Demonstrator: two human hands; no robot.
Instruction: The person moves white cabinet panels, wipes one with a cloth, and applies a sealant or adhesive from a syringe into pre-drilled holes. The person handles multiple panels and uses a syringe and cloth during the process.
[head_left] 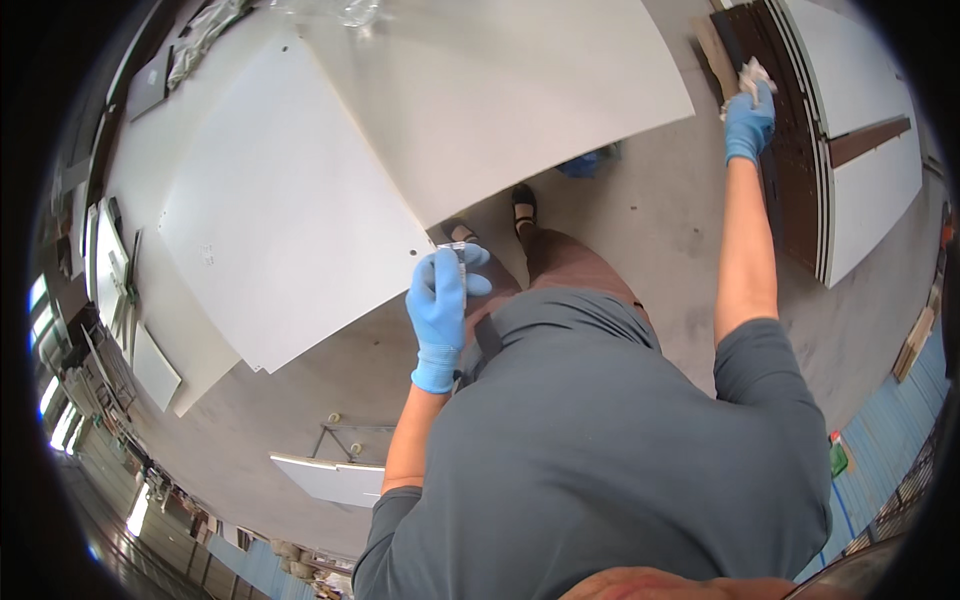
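My left hand point(436, 302), in a blue glove, is held in front of my waist by the near corner of a white panel point(280, 210). Its fingers close round a small silver-and-dark object point(455, 250), too small to name. At the far right my right hand point(750, 125), also in a blue glove, reaches out at arm's length. It grips a crumpled white cloth point(756, 76) over a stack of dark brown boards point(795, 190). A glove hides part of the cloth.
A second large white panel point(510, 80) lies beside the first, with clear plastic film point(350, 10) at its far edge. White boards point(875, 200) lean beyond the brown ones. A wheeled metal rack point(340, 440) stands at lower left. Smaller panels point(155, 365) lie further left.
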